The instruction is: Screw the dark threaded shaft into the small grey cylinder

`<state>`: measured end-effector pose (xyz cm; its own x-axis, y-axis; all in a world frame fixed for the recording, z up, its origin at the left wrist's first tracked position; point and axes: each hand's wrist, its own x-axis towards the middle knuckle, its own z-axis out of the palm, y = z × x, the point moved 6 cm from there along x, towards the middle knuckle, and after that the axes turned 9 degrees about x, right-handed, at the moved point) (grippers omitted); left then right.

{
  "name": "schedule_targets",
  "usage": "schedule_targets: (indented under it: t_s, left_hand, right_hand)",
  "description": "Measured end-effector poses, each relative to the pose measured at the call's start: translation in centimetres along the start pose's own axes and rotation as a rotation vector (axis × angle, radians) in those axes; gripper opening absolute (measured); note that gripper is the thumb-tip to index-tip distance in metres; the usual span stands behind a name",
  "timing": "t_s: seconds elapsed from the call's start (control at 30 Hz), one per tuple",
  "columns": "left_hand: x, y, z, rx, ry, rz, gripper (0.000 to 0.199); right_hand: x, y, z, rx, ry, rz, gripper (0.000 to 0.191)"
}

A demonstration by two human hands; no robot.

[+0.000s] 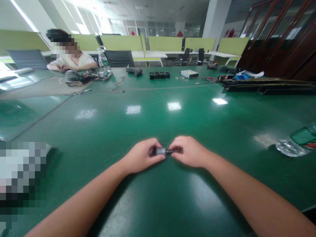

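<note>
My left hand (142, 156) grips a grey cylinder (161, 151) between thumb and fingers; my right hand (191, 151), just beside it, pinches the dark slender tip (170, 151) at its end. I judge the handling unfinished, neither part released onto the tabletop (153, 123); whether they're joined, I can't tell.

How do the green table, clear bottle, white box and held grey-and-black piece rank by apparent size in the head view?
1. Green table
2. Clear bottle, partly cut off
Not ranked: white box and grey-and-black piece; they look close, the piece partly hidden.
</note>
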<state>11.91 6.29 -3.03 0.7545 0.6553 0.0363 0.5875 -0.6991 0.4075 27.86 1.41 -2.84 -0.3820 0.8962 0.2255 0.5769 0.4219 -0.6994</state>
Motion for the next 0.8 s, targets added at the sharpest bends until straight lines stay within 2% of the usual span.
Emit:
schedule_targets:
  t_s: [0.8]
  left_hand:
    - [-0.10,-0.16,0.10,-0.007,0.002,0.006,0.030]
  right_hand:
    - [-0.25,0.34,-0.68,-0.054,-0.010,0.028,0.012]
